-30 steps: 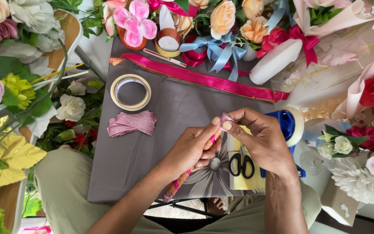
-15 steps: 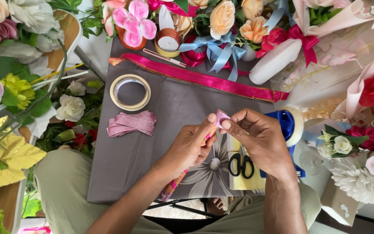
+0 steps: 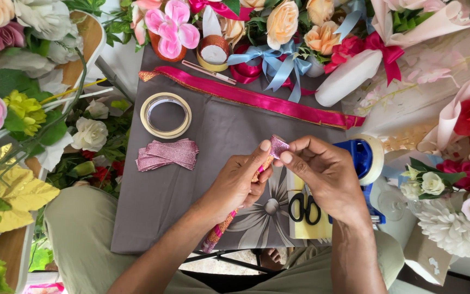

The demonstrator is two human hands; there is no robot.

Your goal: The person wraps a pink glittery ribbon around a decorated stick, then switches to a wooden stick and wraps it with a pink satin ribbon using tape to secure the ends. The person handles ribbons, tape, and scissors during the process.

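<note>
My left hand (image 3: 241,182) grips a thin stick wrapped in pink and orange glitter ribbon (image 3: 220,231), which slants down toward my lap. My right hand (image 3: 322,174) pinches a small piece of pink glitter ribbon (image 3: 278,146) at the stick's upper end, fingertips of both hands meeting there. Both hands hover over a grey cloth-covered board (image 3: 191,190) lying across my knees.
A roll of cream tape (image 3: 165,115) and a stack of cut pink glitter strips (image 3: 167,154) lie on the cloth at left. A long pink ribbon (image 3: 257,99) crosses the top. Black scissors (image 3: 304,208) and a blue tape dispenser (image 3: 363,160) sit right. Artificial flowers surround everything.
Both hands have lifted slightly and shifted left, and the pink ribbon piece at the stick's tip has turned between my fingertips.
</note>
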